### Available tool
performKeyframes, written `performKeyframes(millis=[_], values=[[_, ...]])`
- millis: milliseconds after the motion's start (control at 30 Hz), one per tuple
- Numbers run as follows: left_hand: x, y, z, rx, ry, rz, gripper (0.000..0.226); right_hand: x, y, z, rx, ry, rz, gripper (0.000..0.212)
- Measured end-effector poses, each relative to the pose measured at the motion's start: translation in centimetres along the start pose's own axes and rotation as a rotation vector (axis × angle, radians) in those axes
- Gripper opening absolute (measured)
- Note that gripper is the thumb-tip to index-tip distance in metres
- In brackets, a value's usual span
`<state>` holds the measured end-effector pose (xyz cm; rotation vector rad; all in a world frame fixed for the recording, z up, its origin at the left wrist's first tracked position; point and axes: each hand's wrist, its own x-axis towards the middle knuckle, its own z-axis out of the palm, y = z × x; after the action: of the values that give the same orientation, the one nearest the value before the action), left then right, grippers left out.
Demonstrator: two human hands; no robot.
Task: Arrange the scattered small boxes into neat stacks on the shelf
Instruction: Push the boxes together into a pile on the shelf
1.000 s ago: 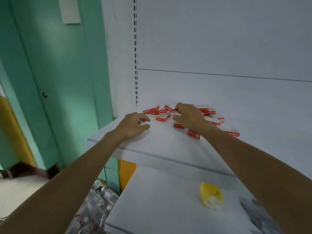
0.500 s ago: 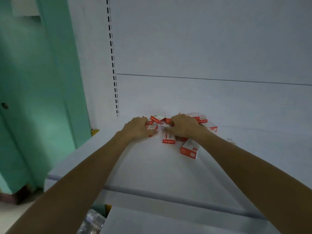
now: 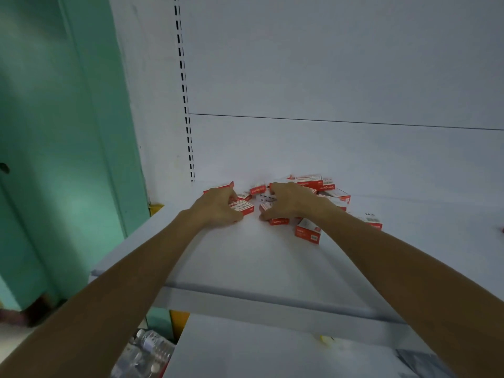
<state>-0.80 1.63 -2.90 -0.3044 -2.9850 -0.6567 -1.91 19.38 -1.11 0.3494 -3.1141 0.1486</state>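
At the centre of the frame, against the back of the white shelf [image 3: 245, 257], the scattered small boxes [image 3: 313, 184] are lying in a loose red-and-white heap, some flat, some tilted, none yet forming a neat stack. Both hands are reaching into the near edge of that heap. The left hand [image 3: 218, 207] is curling over one box [image 3: 242, 208] at the left of the pile, its fingers [image 3: 234, 199] bent down onto the box top and thumb underneath at the near side, so it appears to be clamping on it. The right hand [image 3: 289, 200] is covering another box [image 3: 275, 214] just right of centre, thumb pressing at its near left corner; whether those fingers are actually closing on it I cannot tell. The two boxes are sitting close together, apart by a small gap, long axes running roughly left to right across the frame. A stray box [image 3: 308, 231] is lying nearer the viewer, just below the right forearm, so the right hand is the nearer one for it. Further right, another box [image 3: 372, 221] is resting beside that arm. At lower left, plastic bottles [image 3: 147, 350] are showing beneath the shelf.
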Motion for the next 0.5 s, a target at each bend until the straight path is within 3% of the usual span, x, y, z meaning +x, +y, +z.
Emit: performKeyframes(millis=[100,233,500], values=[[-1.3,0.4,0.1,-0.019,-0.006,-0.017,0.047,-1.4,-0.6,0.1,0.121,0.058,-0.044,0.055],[-3.6,1.2,0.0,-0.080,0.028,0.030,0.025,-3.6,-0.9,-0.1,0.149,0.160,-0.059,0.049],[-7.1,3.5,-0.7,-0.148,0.097,0.191,0.047,-9.3,1.7,-1.4,0.160,0.351,-0.004,0.040]])
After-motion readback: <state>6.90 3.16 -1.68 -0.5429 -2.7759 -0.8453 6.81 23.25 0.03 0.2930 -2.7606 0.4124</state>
